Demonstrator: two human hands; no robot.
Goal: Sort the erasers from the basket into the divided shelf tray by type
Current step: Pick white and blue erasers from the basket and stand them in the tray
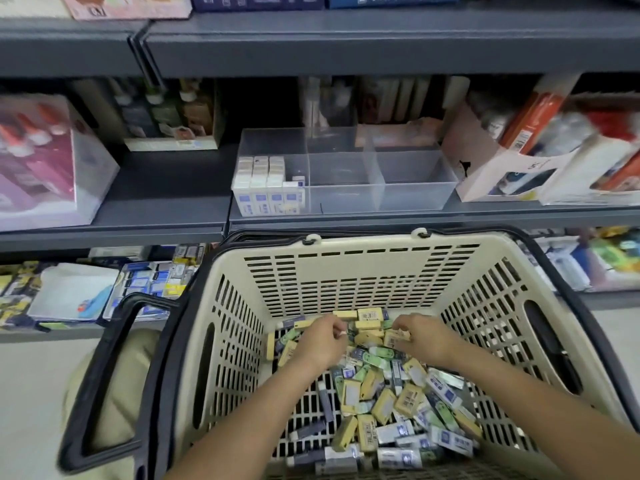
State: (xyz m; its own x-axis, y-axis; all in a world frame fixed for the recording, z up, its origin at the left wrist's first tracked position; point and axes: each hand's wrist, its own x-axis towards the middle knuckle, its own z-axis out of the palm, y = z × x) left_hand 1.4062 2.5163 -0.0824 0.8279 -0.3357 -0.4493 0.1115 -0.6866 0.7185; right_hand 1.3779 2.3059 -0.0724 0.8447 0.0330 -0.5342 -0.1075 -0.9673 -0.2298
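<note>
Blue box on the top shelf (pixel 394 1): white print, roughly "840X1", cut off by the frame's edge.
White carton flap (pixel 540 165): handwritten scrawl, unreadable.
Basket erasers (pixel 408 400): barcodes and blue labels, print too small.
Tray erasers (pixel 263 197): blue labels, blurred.

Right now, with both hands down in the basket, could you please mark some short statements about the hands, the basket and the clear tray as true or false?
1. Both the left hand and the right hand are inside the basket. True.
2. The white-and-blue erasers in the tray stand in its right compartment. False: they stand in the left compartment.
3. The middle compartment holds yellow erasers. False: no eraser shows in it.
4. The loose erasers in the basket are of several colours. True.
5. The right hand's fingers curl on a yellow eraser. True.
</note>
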